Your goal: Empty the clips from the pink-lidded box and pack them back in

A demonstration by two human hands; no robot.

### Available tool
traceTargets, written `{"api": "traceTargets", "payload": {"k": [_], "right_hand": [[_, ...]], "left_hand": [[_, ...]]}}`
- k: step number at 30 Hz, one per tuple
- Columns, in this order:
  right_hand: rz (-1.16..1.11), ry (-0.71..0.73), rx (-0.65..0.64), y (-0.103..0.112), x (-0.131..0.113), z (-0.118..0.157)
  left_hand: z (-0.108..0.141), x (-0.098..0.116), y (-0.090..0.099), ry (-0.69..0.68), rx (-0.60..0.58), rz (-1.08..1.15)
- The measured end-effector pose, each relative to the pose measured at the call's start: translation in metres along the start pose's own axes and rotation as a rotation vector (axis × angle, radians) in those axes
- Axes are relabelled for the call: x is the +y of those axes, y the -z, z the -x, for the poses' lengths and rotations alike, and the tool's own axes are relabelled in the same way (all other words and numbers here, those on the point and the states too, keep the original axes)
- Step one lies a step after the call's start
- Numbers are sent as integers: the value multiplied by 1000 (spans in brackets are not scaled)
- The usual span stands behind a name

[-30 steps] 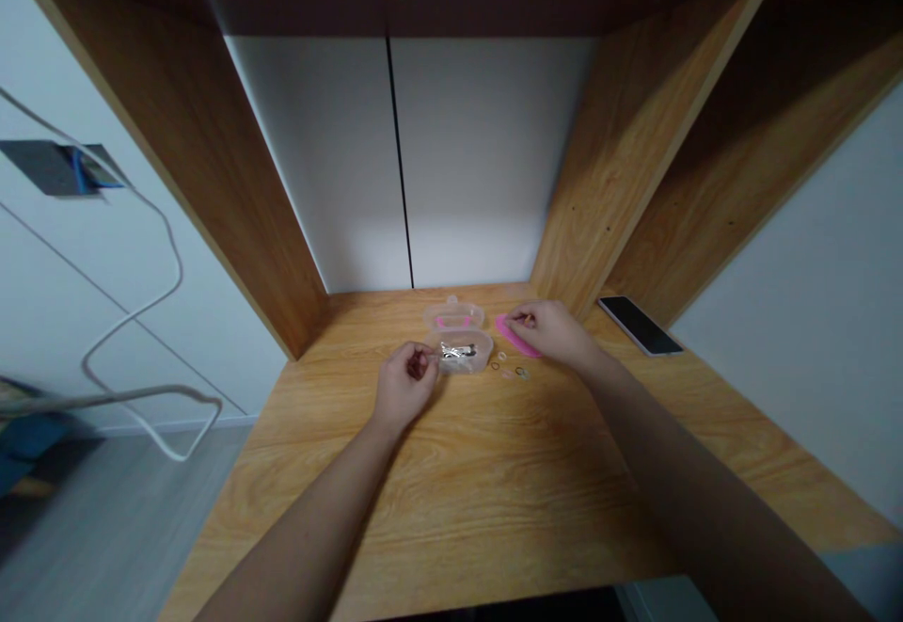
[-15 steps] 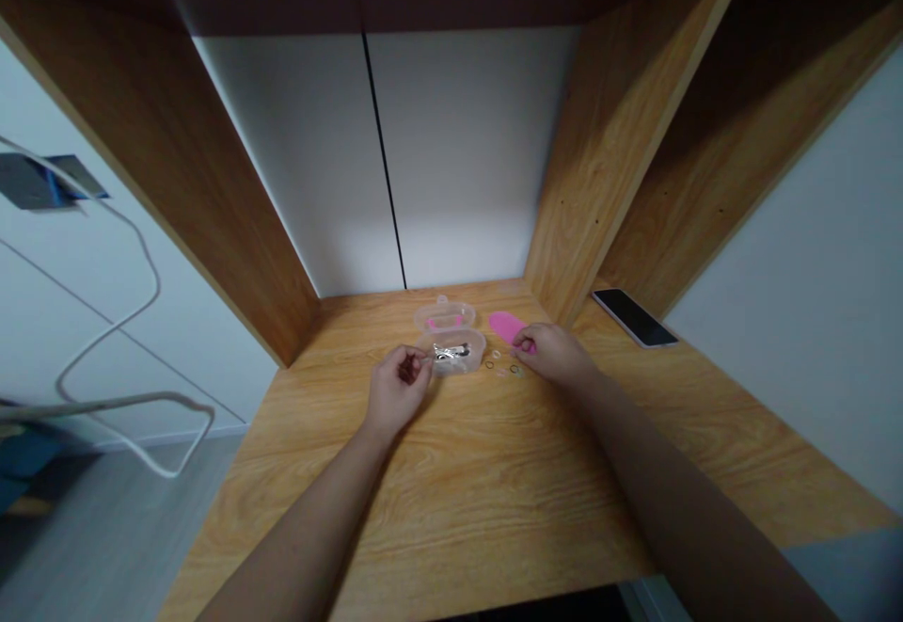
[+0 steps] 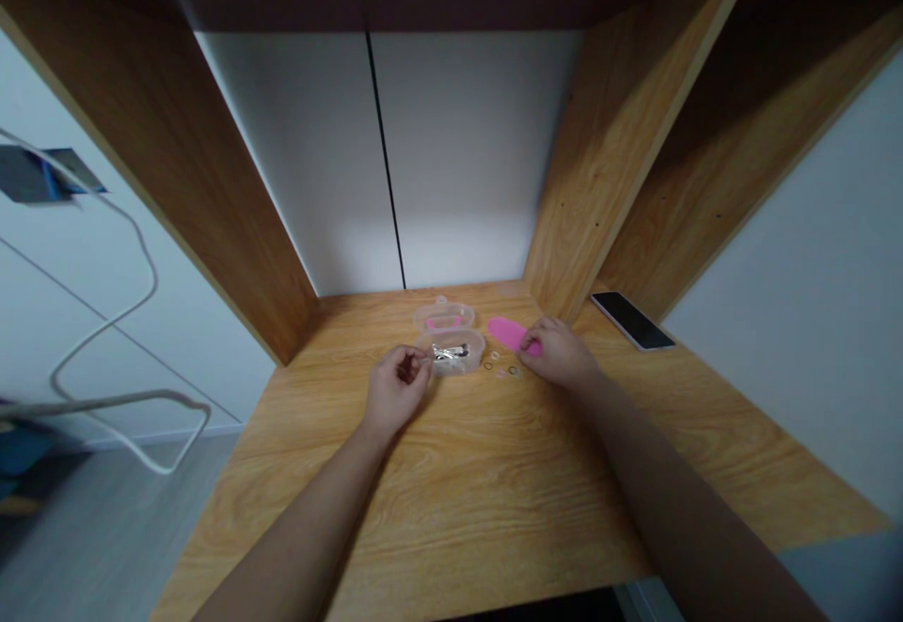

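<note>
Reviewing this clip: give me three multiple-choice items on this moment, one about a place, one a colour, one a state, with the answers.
1. Where is the phone?
A. On the floor
B. On the desk, beside the right-hand wooden panel
C. Leaning on the back wall

2. What colour is the flat piece at the right hand?
A. Blue
B. Yellow
C. Pink

3. What state is the clear plastic box in?
A. Open, with its lid beyond it
B. Shut
C. Tipped on its side

Answers:
1. B, since it lies dark-screened at the desk's right side.
2. C, since its bright pink shows beyond the fingers.
3. A, since the lid lies apart from the base, leaving the metal clips exposed beside the left hand.
</note>
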State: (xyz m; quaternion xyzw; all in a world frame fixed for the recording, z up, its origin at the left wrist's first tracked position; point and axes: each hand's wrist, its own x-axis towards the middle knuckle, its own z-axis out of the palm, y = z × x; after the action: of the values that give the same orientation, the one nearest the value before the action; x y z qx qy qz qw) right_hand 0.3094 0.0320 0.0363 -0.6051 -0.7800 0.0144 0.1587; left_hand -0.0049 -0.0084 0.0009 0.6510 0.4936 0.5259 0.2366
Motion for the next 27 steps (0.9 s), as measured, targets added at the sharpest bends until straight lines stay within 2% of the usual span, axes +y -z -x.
{"api": "traceTargets", "payload": {"k": [3,9,13,15,17,23,27], "right_hand": [[14,-19,51,-6,3,-2],[-11,-52,43,-17,7,-5],[-60,-55,204,-13,4,-5],[-148,-11,306,-8,-3,-5],[-256,70,355,-2,-16,-6],[-458,400,133,7,-63,-18],[-477,473,49,1,-77,-29]], "left_hand": [[-2,1,2,-59,17,-67],[-5,0,3,-130,61,-84],[-6,-4,1,-122,68,-58],[-6,-7,1,-98,57,-43],[-6,-9,0,-86,39,-26],[-5,-14,-3,-32,-9,54],[-5,-13,-5,35,40,99]]}}
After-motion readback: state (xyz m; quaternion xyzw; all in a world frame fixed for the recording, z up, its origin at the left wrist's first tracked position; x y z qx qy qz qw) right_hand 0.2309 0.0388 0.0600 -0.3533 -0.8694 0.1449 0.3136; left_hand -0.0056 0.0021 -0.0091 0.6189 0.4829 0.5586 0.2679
